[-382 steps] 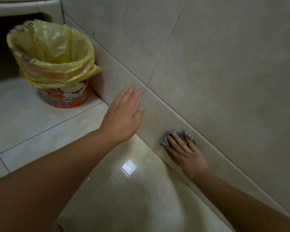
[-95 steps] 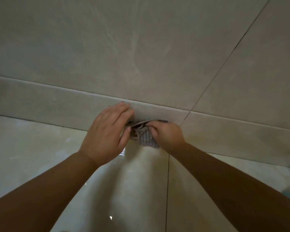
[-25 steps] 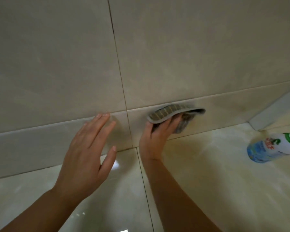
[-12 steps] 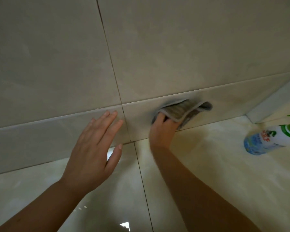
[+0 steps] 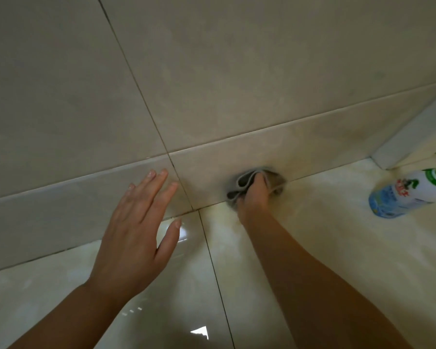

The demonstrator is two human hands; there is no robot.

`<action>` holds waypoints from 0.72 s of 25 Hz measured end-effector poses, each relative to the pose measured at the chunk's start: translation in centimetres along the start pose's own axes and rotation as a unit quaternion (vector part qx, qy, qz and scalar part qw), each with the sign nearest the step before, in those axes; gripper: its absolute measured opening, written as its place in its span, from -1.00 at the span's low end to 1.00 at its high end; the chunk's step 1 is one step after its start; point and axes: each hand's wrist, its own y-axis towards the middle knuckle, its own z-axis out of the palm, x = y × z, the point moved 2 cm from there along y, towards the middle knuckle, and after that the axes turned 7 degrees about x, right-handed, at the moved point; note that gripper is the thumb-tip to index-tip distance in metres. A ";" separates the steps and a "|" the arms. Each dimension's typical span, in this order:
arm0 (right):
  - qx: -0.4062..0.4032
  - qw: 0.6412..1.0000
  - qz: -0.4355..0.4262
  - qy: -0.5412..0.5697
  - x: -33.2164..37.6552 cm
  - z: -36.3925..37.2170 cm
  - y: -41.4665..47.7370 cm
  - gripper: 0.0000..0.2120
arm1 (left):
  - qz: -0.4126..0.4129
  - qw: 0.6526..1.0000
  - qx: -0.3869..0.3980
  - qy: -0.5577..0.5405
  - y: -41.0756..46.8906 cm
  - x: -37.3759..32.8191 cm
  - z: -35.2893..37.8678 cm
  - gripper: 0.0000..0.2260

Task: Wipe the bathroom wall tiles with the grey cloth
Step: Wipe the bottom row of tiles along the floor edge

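Grey cloth [image 5: 247,183], bunched into folds, sits just right of centre in the frame, pressed against the low skirting tile [image 5: 325,147] where the wall meets the glossy floor [image 5: 312,235]. The right hand [image 5: 256,195] is clenched around it, knuckles toward the viewer. The left hand [image 5: 139,230] holds nothing; it is spread flat at centre left, fingertips near the wall beside a dark grout line [image 5: 181,187]. A spray bottle [image 5: 408,195] lies on the floor at the right edge. To do this stroke well, I would flatten the cloth for more contact, press firmly, and run it along the bottom joint toward the right, overlapping each pass.
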 end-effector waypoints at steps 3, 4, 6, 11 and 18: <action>0.089 0.991 0.083 0.061 -3.0 2.3 -3.2 -0.66 | -0.002 1.000 -0.001 -0.001 0.7 0.0 0.1 -0.49; 0.094 0.994 0.053 0.028 -2.8 2.8 -4.5 -0.59 | -0.001 1.000 -0.005 -0.002 0.9 -0.1 0.0 -0.49; 0.117 0.992 -0.031 0.023 -0.8 3.5 -5.6 -0.47 | -0.001 1.000 -0.012 -0.005 1.0 -0.2 -0.2 -0.48; 0.001 0.996 -0.073 0.047 1.7 0.9 1.5 -0.63 | -0.001 1.000 -0.014 -0.010 -0.2 0.6 -0.5 -0.49; -0.018 0.953 -0.183 -0.242 3.0 4.3 -4.2 -0.42 | -0.006 1.000 -0.017 -0.001 -0.8 1.3 -1.0 -0.49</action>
